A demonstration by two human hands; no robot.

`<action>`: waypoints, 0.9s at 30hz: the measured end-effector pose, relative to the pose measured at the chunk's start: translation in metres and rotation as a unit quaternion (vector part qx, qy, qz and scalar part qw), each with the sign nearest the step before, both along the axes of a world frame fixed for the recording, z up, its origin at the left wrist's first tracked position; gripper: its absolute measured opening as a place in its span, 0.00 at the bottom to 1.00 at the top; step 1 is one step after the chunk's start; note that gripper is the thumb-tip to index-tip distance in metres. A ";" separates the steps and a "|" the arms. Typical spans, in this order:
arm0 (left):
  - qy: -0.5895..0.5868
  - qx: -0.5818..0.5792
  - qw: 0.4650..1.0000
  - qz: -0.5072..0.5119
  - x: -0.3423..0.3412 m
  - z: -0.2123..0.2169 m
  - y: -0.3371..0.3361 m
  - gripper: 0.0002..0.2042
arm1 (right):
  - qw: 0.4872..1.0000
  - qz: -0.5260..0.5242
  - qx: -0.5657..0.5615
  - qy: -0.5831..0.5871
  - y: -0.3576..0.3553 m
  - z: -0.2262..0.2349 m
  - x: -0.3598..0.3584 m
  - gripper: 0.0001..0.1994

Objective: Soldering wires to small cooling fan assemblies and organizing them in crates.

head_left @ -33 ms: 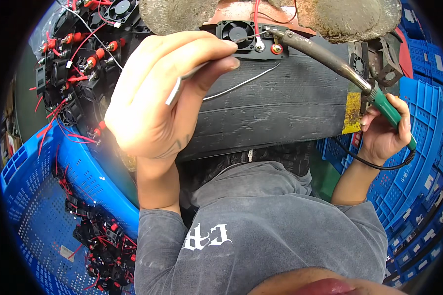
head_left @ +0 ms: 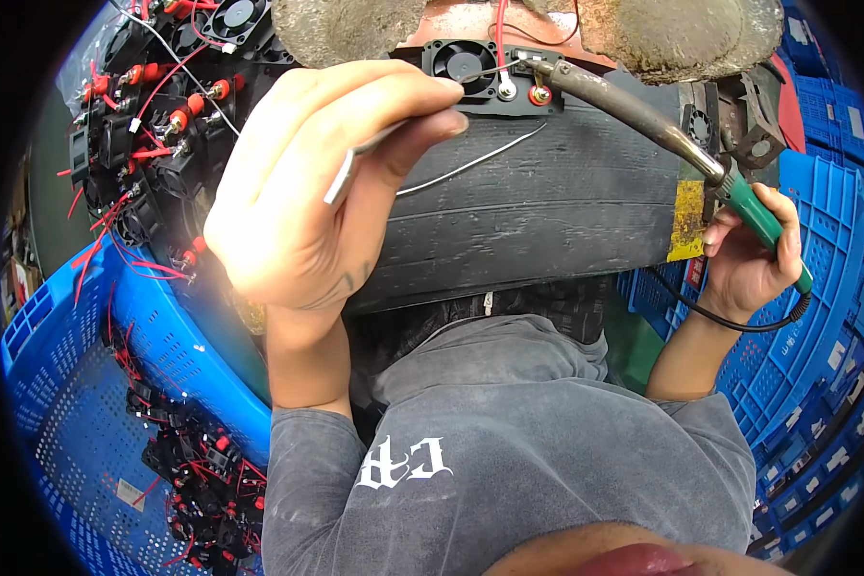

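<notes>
My left hand [head_left: 293,197] pinches a strand of solder wire [head_left: 340,179] between thumb and forefinger. One end of the strand reaches right to a small black fan module [head_left: 463,63]. My right hand [head_left: 754,257] grips the green handle of a soldering iron [head_left: 643,120]. Its tip meets the solder wire's end at the module's upper right, though the exact contact is too small to make out. On the module are a silver terminal [head_left: 507,90] with a red wire and a red-ringed terminal [head_left: 540,95]. My fingers cover part of the strand.
The module lies at the back of a dark worktop [head_left: 538,221], below crusted pads [head_left: 682,38]. Another thin wire [head_left: 470,173] lies there. Fan modules with red wires [head_left: 178,120] pile up at left, above a blue crate [head_left: 86,384] holding several more. Blue crates [head_left: 816,221] stand at right.
</notes>
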State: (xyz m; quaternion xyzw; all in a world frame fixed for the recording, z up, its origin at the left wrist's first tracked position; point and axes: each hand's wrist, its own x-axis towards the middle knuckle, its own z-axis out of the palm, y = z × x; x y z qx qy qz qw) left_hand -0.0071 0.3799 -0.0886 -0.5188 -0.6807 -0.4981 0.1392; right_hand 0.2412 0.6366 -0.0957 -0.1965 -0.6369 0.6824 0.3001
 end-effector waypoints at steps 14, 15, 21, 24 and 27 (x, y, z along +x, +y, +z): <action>0.039 -0.006 0.999 -0.001 -0.001 -0.001 0.000 0.10 | 0.999 0.046 -0.003 0.015 0.013 0.012 -0.008 0.29; 0.039 -0.007 0.999 0.001 -0.001 0.000 0.000 0.10 | 0.999 0.047 -0.001 0.017 0.013 0.012 -0.009 0.29; 0.038 0.002 0.999 0.004 0.000 -0.001 0.000 0.10 | 0.998 0.026 -0.018 0.046 0.011 0.008 0.001 0.29; 0.029 0.000 1.000 0.001 -0.001 -0.002 0.002 0.10 | 0.998 0.001 -0.026 0.055 0.010 0.000 0.008 0.29; 0.039 0.012 0.999 -0.013 -0.002 -0.005 0.004 0.10 | 0.997 -0.027 -0.044 0.055 0.005 -0.004 0.014 0.29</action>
